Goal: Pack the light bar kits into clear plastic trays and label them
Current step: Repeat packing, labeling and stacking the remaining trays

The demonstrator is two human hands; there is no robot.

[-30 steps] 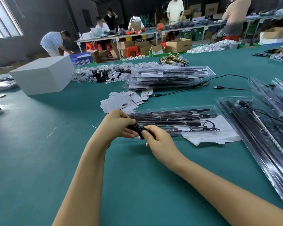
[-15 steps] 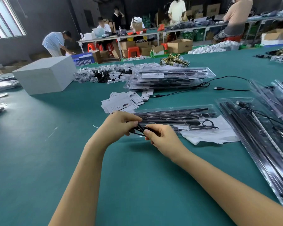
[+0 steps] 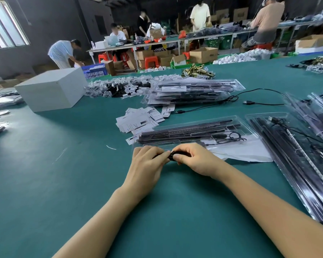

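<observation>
My left hand (image 3: 147,161) and my right hand (image 3: 196,159) meet over the green table, both pinching a small black part (image 3: 172,155) between their fingertips; most of it is hidden by the fingers. Just beyond them lies a clear plastic tray (image 3: 192,134) holding black light bars and a coiled cable, resting partly on a white sheet (image 3: 244,151). A loose pile of white labels (image 3: 140,121) lies behind the tray to the left.
A stack of packed trays (image 3: 192,92) sits farther back, with a black USB cable (image 3: 250,102) trailing right. More clear trays with bars (image 3: 302,146) lie at the right. A white box (image 3: 52,90) stands at the left. People work at benches behind.
Both hands have closed in together over the black part and now cover more of it. They have shifted slightly nearer to me, away from the tray's front edge.
</observation>
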